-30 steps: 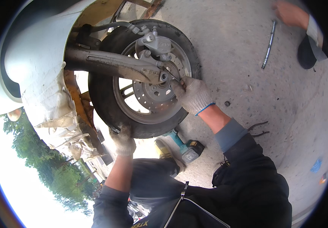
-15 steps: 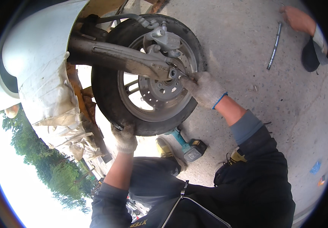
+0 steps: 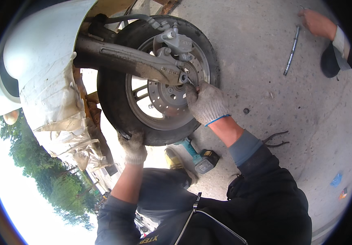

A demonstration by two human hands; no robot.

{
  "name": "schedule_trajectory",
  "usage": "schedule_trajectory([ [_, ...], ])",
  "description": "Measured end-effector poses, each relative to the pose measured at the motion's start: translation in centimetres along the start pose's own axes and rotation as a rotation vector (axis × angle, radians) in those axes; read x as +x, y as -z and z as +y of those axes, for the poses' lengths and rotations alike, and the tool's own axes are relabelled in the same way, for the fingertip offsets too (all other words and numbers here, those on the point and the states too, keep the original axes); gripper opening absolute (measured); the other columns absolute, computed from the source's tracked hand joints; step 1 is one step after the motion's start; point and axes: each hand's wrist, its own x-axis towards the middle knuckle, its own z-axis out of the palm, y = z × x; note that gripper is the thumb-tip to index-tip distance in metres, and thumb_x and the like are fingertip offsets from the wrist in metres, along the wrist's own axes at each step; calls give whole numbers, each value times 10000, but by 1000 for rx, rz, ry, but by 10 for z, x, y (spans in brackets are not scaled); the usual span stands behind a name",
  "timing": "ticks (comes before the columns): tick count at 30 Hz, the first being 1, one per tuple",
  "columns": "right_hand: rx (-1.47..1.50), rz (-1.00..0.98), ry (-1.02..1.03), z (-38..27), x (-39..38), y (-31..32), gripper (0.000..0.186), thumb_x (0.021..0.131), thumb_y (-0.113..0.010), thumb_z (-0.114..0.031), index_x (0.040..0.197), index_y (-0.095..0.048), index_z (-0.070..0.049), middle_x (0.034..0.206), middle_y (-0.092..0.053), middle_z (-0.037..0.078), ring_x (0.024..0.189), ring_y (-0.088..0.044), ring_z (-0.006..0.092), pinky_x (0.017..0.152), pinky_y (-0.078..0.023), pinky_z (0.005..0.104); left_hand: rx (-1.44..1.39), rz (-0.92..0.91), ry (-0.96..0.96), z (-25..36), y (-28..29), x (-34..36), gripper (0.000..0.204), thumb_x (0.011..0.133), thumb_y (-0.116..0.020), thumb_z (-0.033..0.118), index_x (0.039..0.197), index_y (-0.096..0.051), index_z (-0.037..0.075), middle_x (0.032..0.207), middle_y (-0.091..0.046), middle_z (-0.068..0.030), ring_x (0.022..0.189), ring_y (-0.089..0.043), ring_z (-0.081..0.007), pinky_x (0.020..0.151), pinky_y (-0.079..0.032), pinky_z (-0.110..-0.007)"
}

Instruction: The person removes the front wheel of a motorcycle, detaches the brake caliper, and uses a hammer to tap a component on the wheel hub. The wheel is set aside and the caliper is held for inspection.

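Note:
A scooter-like wheel with a black tyre (image 3: 114, 110) and a drilled brake disc (image 3: 156, 96) stands in front of me. The grey fork leg (image 3: 135, 65) reaches across it, with a brake caliper (image 3: 180, 43) above the fork's end. My left hand (image 3: 133, 148), in a knitted glove, is closed round the tyre's lower edge. At the fork's end, by the wheel's centre, my gloved right hand (image 3: 208, 103) is closed with the fingers pinched. A thin metallic piece shows at its fingertips, too small to name.
On the concrete lie a teal cordless power tool (image 3: 200, 157), a small dark nut-like part (image 3: 246, 110), dark pliers-like handles (image 3: 276, 139) and a metal rod (image 3: 292, 51). Another person's hand (image 3: 318, 24) is at the upper right. A white body panel (image 3: 41, 45) stands at left.
My right hand has turned and shifted slightly left at the fork's end. Its forearm swung left, uncovering the small dark part and more of the pliers-like handles. My left hand stays on the tyre.

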Motion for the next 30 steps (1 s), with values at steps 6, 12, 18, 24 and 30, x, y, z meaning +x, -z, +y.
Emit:
schedule_trajectory([
  [6,67,-186,70,2,12,15,535,1045,-631,-428,897,-719,79,802,-679,336,839,-720,507,729,-568,543,14,89,60,0,-2,3,875,778,-833,65,1566,-451,31,1440,-608,-95,1295,-598,-248,1125,-506,-424],
  [12,54,-285,56,4,17,24,528,1055,-602,-423,920,-745,67,822,-678,339,845,-716,507,750,-572,533,93,78,31,-9,8,9,735,909,-808,87,1562,-472,48,1445,-631,-90,1287,-643,-259,1116,-549,-422],
  [18,8,-321,110,0,19,36,552,1058,-579,-438,912,-779,56,847,-727,317,873,-746,480,815,-612,523,59,49,5,-8,5,10,816,784,-785,38,1539,-478,20,1429,-608,-100,1284,-596,-259,1127,-499,-422],
  [24,7,-321,85,-4,17,41,547,1068,-574,-448,929,-769,44,806,-698,309,819,-727,478,773,-589,520,37,94,63,-5,2,8,868,762,-787,53,1557,-442,13,1449,-597,-106,1306,-585,-257,1155,-478,-418],
  [30,-67,-363,50,-4,19,47,545,1073,-569,-456,927,-746,38,774,-670,305,780,-701,481,740,-562,530,183,-68,-156,-13,6,19,804,942,-852,182,1606,-417,58,1489,-594,-85,1329,-603,-239,1131,-526,-406],
])
